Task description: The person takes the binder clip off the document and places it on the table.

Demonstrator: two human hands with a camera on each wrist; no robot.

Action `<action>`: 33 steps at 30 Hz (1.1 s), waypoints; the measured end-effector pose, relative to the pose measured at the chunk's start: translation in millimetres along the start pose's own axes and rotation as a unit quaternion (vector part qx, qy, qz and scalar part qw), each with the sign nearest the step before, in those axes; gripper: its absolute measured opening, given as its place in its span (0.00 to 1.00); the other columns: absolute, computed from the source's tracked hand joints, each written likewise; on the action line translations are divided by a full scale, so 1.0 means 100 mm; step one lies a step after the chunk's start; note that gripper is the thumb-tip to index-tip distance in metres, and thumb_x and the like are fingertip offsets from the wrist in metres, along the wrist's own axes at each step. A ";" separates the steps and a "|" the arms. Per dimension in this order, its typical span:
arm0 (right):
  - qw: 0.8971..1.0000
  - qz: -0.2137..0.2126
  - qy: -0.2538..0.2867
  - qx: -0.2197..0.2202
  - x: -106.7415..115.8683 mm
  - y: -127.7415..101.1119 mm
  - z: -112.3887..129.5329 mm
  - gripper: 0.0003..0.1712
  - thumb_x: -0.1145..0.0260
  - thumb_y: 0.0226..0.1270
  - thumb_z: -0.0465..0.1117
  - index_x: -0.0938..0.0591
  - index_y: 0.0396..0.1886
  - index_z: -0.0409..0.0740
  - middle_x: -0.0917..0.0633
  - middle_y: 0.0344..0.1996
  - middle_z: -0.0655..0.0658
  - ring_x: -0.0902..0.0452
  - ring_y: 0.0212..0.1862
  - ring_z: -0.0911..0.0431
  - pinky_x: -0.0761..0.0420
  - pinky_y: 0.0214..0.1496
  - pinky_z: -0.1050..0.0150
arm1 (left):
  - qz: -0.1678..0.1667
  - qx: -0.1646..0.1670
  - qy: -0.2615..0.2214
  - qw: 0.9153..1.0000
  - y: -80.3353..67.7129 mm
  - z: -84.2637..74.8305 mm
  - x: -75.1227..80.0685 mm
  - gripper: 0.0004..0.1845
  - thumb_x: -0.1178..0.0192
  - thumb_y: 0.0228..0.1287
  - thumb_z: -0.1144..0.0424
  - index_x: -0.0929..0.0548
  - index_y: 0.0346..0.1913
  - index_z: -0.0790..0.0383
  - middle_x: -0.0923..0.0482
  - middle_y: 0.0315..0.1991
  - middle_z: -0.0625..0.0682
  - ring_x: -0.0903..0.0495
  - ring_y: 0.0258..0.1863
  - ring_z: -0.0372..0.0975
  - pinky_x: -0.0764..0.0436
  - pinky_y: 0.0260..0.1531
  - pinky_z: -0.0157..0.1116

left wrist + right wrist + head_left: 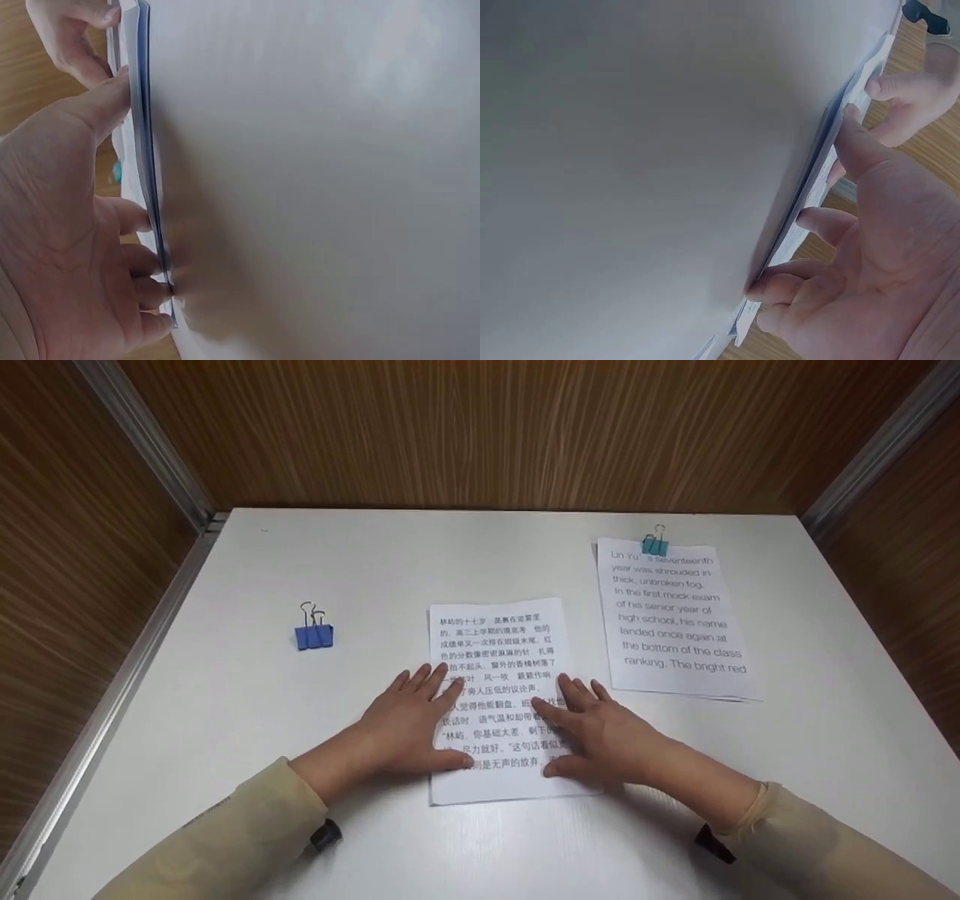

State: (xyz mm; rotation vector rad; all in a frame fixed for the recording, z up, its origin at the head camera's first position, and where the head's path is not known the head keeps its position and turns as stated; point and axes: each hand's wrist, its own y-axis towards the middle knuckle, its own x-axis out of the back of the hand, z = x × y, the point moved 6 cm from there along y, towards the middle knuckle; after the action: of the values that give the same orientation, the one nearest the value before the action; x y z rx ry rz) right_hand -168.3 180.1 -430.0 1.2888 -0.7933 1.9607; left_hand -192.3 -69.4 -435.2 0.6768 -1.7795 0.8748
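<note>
A small stack of sheets printed with Chinese text (pixel 495 656) lies in the middle of the white table (pixel 225 712). My left hand (pixel 415 718) rests flat on its left edge, fingers straight, thumb along the lower part. My right hand (pixel 596 727) lies flat on its right edge in the same way. In the left wrist view, the fingertips of my left hand (pixel 71 247) touch the side of the stack (pixel 140 112). Seen from the right wrist, my right hand (pixel 877 255) touches the stack's edge (pixel 817 176).
A blue binder clip (pixel 313 634) stands alone on the table to the left. At the back right lies a second stack with English text (pixel 679 622), held at its top by a teal binder clip (pixel 655 544). Wooden walls surround the table.
</note>
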 end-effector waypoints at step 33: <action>0.992 0.076 -0.090 -0.038 -0.09 1.06 0.47 0.55 0.41 0.70 0.77 0.44 0.88 0.59 0.50 0.84 0.29 0.53 0.84 0.38 0.58 0.86 0.45 | 0.031 0.029 0.008 0.999 -0.13 1.07 0.29 0.63 0.36 0.60 0.23 0.44 0.85 0.61 0.54 0.85 0.65 0.58 0.85 0.59 0.55 0.82 0.56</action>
State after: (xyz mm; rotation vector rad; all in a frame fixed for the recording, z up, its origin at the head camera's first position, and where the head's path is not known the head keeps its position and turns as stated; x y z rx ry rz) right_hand -224.1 77.9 -436.9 1.4103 -1.0729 1.9273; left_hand -249.1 -165.7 -430.7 0.6541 -1.7740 0.9746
